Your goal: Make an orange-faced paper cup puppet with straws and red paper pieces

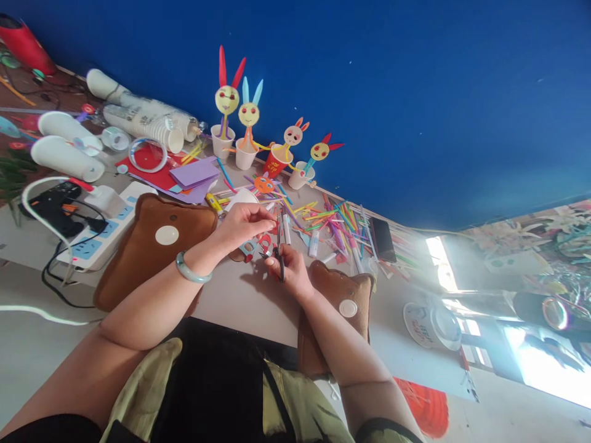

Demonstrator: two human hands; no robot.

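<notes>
My right hand (295,272) grips a pair of scissors (281,266) by the dark handles. The blades are spread, one pointing up and away, the other toward the left. Just left of the blades is my left hand (244,223), fingers pinched together; whatever small thing they hold is too tiny to name. A jade-coloured bangle (192,269) circles the left wrist. Under the hands lie red paper scraps (265,242) and a light blue piece with cut-outs (249,248). Near the fingertips, an orange paper animal face (265,184) rests on the table.
Rabbit-faced figures in cups (246,155) stand along the blue wall. Coloured straws and sticks (330,221) lie scattered near a phone (383,240). Brown cushions (133,264) flank the work spot. Purple paper (194,174), a power strip (101,231) and stacked paper cups (64,158) fill the left.
</notes>
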